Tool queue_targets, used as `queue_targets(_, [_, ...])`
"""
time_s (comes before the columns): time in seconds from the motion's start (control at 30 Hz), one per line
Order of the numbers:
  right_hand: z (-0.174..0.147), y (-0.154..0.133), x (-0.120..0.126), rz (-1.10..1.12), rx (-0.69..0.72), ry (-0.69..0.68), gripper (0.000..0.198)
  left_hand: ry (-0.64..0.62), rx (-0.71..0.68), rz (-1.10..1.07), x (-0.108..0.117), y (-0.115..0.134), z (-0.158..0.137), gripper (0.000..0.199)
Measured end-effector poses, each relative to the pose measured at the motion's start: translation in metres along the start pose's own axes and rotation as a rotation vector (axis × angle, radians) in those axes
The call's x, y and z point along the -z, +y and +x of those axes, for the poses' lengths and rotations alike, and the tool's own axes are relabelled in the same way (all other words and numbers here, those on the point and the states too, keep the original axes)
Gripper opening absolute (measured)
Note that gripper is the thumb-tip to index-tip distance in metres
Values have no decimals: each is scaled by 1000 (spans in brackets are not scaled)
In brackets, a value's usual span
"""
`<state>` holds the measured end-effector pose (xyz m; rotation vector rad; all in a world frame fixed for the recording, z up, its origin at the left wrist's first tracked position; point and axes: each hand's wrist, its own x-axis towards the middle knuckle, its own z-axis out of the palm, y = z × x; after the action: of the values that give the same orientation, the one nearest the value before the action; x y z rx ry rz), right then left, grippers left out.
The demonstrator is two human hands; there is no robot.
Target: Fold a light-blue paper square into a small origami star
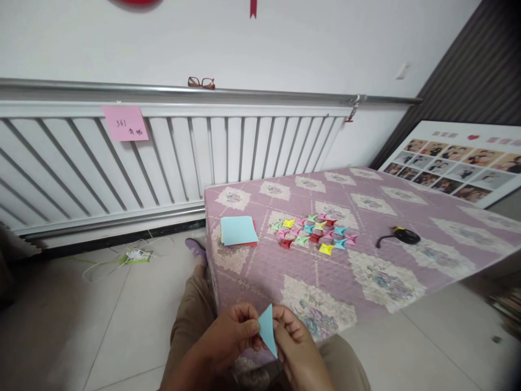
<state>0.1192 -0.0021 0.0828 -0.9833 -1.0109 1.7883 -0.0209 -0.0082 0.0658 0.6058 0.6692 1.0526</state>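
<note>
Between my two hands is a light blue sheet of paper, folded into a triangle and held above the near edge of the table. My left hand pinches its left side between thumb and fingers. On the other side, my right hand grips the long edge with curled fingers, and part of the paper there is hidden. Farther back on the table lies a stack of square paper, light blue on top with red showing beneath. Right of it, several small folded paper pieces in pink, yellow, green, blue and red stand in rows.
A purple patterned cloth covers the table. A black object with a short strap lies at its right. Behind stands a white radiator with a pink note; glasses rest on the pipe. A power strip is on the floor.
</note>
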Motion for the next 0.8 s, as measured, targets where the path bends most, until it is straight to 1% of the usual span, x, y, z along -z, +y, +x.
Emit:
queue_targets(0.1, [1,2,3,-84,68,43,32,9,-4,14,3,0,-1,40])
queue_targets(0.3, [-1,-5,9,-371,188,7,26,47,20,61,4,0,0,35])
queue_targets(0.43, [-2,-3,12,-473,245,52,25,105,36,70,2,-2,1,38])
queue_targets(0.53, [-3,-3,11,-573,274,66,25,126,31,80,1,-2,1,39])
queue_targets(0.6, [-4,-5,8,-591,296,98,25,139,22,83,0,-3,2,39])
queue_targets(0.7, [-5,-6,2,-559,316,159,25,164,-1,92,-1,-5,3,38])
queue_targets(0.8, [-5,-6,-1,-536,312,170,25,186,-44,144,0,-8,4,36])
